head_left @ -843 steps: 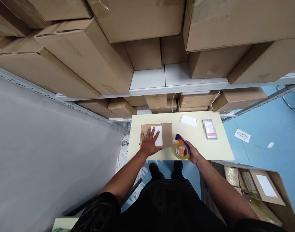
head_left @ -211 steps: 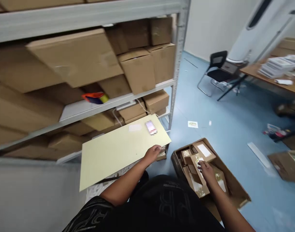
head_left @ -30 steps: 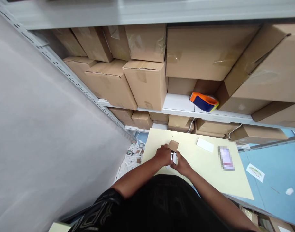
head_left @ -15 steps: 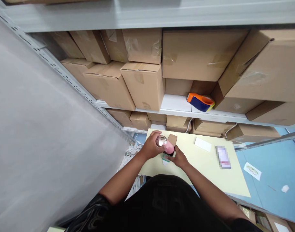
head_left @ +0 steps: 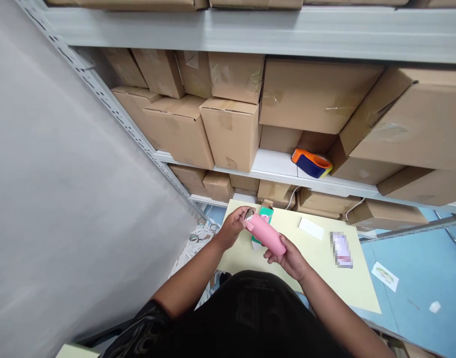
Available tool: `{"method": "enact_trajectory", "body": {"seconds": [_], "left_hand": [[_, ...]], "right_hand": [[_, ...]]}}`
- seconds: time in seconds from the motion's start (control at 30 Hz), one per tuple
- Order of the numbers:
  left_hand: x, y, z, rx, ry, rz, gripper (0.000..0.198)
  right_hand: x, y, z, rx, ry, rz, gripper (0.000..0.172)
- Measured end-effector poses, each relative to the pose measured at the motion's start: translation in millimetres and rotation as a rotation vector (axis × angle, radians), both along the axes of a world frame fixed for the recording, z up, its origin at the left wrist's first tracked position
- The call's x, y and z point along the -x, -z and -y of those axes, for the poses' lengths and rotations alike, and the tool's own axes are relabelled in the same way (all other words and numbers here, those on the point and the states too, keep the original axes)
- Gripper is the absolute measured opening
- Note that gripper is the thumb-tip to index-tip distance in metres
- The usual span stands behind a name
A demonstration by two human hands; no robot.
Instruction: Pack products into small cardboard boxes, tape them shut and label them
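A pink cylindrical bottle (head_left: 265,233) with a silver top lies across both my hands above the pale yellow table (head_left: 324,263). My left hand (head_left: 232,227) is closed round its silver top end. My right hand (head_left: 287,257) grips its lower end. Under the bottle lies a small green and white box (head_left: 264,216) with a brown cardboard flap, resting on the table.
A white card (head_left: 312,228) and a blurred phone-sized item (head_left: 340,249) lie on the table to the right. An orange and blue tape dispenser (head_left: 311,163) sits on the shelf among cardboard boxes (head_left: 231,130). A grey wall stands at left; paper scraps (head_left: 198,241) litter the blue floor.
The pink bottle has come out of the small box and now lies lengthwise between my hands. The box stays on the table beneath.
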State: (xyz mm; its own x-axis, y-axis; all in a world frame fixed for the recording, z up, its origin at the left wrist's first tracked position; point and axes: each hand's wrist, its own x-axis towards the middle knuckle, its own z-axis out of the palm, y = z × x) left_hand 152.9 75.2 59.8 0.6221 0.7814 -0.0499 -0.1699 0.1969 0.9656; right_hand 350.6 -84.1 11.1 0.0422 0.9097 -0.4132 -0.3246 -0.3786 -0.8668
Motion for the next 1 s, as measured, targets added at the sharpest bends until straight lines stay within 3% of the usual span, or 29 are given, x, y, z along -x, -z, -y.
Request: {"method": "enact_trajectory", "body": {"seconds": [0.13,0.27,0.33,0.43,0.53,0.6,0.67,0.8,0.9,1.0], "left_hand": [[-20.7,9.7,26.9,0.163,-0.166,0.047,0.062],[-35.3,19.4,57.5,0.308,-0.099,0.073,0.069],[-43.1,17.5,66.6,0.324,-0.139,0.098,0.067],[-56.2,6.2,71.8,0.334,-0.223,0.137,0.069],[-70.7,-4.6,77.5,0.359,-0.177,0.217,0.070],[-80.0,-6.5,85.4,0.368,-0.134,0.252,0.065],[-87.4,-4.2,95.2,0.364,-0.111,0.242,0.061],[-92.8,4.1,109.8,0.303,-0.170,0.129,0.057],[-89.8,7.2,112.1,0.244,-0.218,0.060,0.047],[-84.8,7.1,111.1,0.183,-0.180,0.055,0.042]], "right_hand": [[6.8,-6.5,1.7,-0.104,0.230,-0.136,0.053],[-3.1,-1.5,16.8,-0.198,0.374,0.018,0.064],[-10.3,-1.2,24.6,-0.191,0.314,-0.043,0.062],[-22.0,-6.2,35.7,-0.117,0.093,-0.339,0.051],[-31.1,-12.6,44.9,-0.078,-0.086,-0.473,0.059],[-34.2,-14.4,48.4,-0.115,-0.065,-0.407,0.061],[-35.6,-13.5,49.7,-0.172,0.045,-0.242,0.070],[-38.3,-9.5,50.6,-0.269,0.170,0.070,0.084],[-39.9,-12.6,52.8,-0.223,0.084,-0.059,0.077],[-35.7,-17.6,53.4,-0.115,-0.073,-0.263,0.065]]}}
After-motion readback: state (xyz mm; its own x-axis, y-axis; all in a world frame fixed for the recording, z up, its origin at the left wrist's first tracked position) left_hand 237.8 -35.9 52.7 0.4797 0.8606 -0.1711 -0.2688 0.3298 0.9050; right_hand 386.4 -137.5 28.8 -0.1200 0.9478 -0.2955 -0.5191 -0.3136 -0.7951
